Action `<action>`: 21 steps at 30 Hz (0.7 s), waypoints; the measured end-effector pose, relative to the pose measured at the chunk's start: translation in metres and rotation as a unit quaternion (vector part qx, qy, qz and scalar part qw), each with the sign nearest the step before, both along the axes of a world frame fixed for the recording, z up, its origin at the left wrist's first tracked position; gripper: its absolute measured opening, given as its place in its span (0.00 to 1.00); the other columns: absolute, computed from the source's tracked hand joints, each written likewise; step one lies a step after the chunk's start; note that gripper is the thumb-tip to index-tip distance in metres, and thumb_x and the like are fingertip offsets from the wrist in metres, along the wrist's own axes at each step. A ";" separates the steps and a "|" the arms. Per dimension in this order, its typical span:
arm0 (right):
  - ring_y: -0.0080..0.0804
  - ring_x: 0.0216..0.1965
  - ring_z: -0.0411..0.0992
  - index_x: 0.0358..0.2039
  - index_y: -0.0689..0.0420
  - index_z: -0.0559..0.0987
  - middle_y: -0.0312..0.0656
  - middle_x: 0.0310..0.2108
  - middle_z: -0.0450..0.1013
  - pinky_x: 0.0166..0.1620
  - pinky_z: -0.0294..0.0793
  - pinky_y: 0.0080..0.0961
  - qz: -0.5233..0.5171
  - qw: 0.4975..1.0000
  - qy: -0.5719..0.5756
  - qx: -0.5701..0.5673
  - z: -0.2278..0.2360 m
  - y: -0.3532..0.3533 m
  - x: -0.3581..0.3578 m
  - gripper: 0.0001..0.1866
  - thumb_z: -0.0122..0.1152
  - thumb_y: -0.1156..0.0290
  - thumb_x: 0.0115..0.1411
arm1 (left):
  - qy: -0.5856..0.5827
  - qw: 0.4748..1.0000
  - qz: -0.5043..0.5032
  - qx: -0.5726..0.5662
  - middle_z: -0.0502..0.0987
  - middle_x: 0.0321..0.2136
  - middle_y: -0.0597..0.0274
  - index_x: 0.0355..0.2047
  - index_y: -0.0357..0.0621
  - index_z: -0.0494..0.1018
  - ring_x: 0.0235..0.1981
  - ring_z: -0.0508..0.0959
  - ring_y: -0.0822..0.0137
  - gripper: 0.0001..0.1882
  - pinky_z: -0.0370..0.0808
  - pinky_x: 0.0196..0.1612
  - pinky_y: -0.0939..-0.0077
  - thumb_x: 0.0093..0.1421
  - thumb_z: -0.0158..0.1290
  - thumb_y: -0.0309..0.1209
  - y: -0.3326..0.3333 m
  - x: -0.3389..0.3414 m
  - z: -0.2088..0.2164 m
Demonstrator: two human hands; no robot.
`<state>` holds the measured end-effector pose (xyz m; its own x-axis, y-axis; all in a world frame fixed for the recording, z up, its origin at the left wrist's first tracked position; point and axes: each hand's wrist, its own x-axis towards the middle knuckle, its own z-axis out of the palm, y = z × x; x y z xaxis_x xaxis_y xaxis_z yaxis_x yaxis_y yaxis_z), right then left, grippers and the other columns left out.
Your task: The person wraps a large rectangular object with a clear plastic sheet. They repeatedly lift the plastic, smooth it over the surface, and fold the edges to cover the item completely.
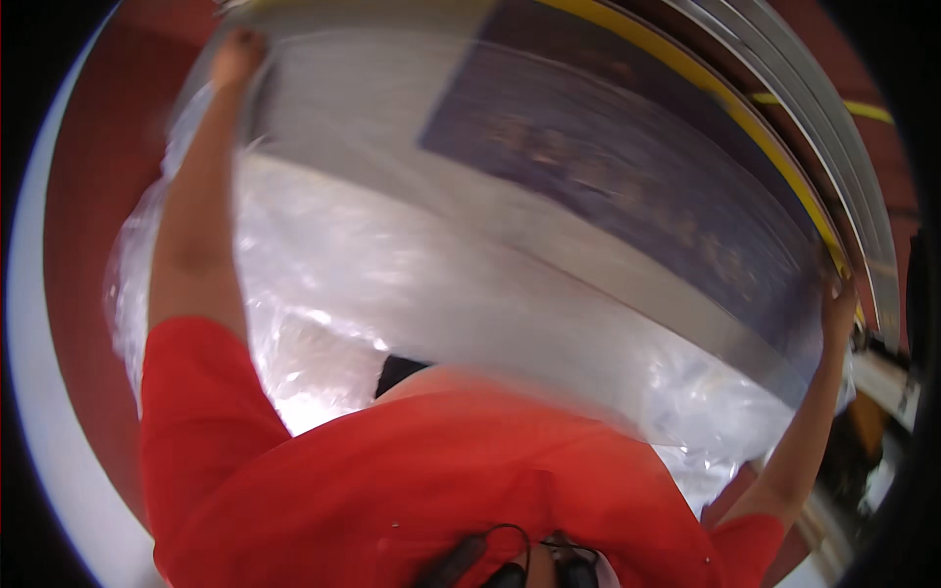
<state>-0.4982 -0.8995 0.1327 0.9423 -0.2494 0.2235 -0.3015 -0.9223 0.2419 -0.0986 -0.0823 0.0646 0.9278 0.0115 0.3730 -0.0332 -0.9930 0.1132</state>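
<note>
A large grey flat panel (343, 108) stretches across the view between my arms, smeared by motion. On it is a dark blue rectangular area (608, 167) with faint lettering, and a yellow strip (725, 93) runs along its far edge. Clear shiny plastic film (333, 235) spreads from the panel toward my body. My left hand (238, 59) is closed at the panel's far left end; whether it grips panel, film or both is blurred. At the right end, my right hand (838, 294) has its fingers bent round the panel's edge beside the yellow strip.
Curved-looking silvery metal rails (833, 127) lie beyond the panel at the right. The reddish-brown floor (88, 245) shows on the left, with a yellow line (867, 111) at the far right. Several unclear objects crowd the lower right, near my right forearm.
</note>
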 end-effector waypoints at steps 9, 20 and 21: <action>0.41 0.44 0.62 0.46 0.58 0.61 0.49 0.44 0.60 0.43 0.63 0.27 0.528 0.642 0.130 0.541 0.045 0.551 0.091 0.29 0.57 0.66 0.42 | 0.002 0.994 0.075 -0.077 0.70 0.31 0.46 0.33 0.40 0.67 0.35 0.70 0.50 0.17 0.65 0.39 0.61 0.51 0.39 0.40 -0.031 -0.049 0.026; 0.32 0.29 0.68 0.25 0.63 0.71 0.42 0.25 0.70 0.33 0.66 0.22 0.351 0.258 0.134 0.890 0.089 0.461 0.060 0.10 0.45 0.70 0.48 | 0.045 0.987 0.066 -0.137 0.69 0.35 0.44 0.37 0.40 0.63 0.38 0.68 0.50 0.17 0.63 0.42 0.61 0.52 0.37 0.39 -0.037 -0.053 0.035; 0.32 0.29 0.68 0.25 0.64 0.71 0.42 0.25 0.70 0.33 0.66 0.22 0.333 0.224 0.030 0.916 0.104 0.423 0.034 0.10 0.45 0.70 0.49 | 0.036 0.988 0.041 -0.147 0.69 0.35 0.44 0.37 0.40 0.63 0.39 0.68 0.50 0.17 0.63 0.42 0.61 0.52 0.37 0.39 -0.039 -0.049 0.035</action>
